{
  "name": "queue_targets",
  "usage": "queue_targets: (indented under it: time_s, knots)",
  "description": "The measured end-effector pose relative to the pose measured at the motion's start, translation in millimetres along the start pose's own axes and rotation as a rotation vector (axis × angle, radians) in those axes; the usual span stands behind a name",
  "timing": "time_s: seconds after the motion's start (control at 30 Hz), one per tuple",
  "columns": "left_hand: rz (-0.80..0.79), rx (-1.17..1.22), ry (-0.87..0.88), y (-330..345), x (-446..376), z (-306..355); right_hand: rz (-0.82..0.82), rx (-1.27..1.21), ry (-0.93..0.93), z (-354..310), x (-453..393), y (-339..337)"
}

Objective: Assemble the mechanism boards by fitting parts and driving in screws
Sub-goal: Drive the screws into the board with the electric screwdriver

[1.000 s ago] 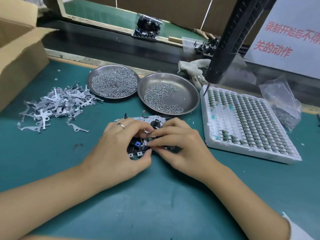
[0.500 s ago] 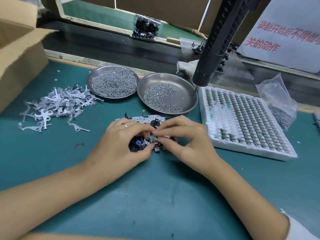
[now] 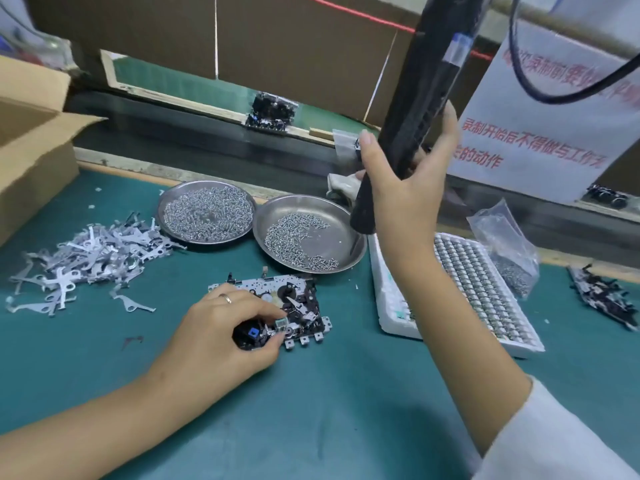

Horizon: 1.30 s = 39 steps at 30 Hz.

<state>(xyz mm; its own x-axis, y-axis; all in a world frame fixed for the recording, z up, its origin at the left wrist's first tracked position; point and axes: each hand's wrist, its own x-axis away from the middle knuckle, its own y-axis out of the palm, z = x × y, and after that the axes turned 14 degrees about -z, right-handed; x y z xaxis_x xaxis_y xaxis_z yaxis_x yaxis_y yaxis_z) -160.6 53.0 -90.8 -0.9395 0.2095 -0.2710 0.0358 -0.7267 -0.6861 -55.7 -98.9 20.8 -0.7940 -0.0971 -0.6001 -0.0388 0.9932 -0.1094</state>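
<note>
1. Fingers [image 3: 273, 311] of the left hand [image 3: 221, 336] pinch the mechanism board [image 3: 277, 310], which lies on the worktop [image 3: 329, 410].
2. Half a second ago both hands worked on it; now the right hand [image 3: 398, 188] has risen, fingers curling around the hanging screwdriver [image 3: 408, 133], not fully closed. I think screwing comes next.
3. Its tip is hidden, and so is the screw spot.

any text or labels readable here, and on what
"录制开始后不得做与工作无" in red on the white paper sign at upper right.
"关的动作" on the line below, its first character partly hidden by the right hand.
The sign's top red line is too blurred to read.
No other text is readable.
</note>
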Motion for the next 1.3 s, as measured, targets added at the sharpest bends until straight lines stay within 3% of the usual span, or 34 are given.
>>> queue_targets:
  time_s: [0.33, 1.3]
  knots:
    - [-0.003, 0.031, 0.013, -1.3, -0.4, -2.9, -0.230, -0.537, -0.040, -0.7, 58.8, 44.5]
    - [-0.003, 0.044, 0.027, -2.3, -2.8, -1.6, -0.208, -0.527, -0.004, 5.9, 69.0, 52.7]
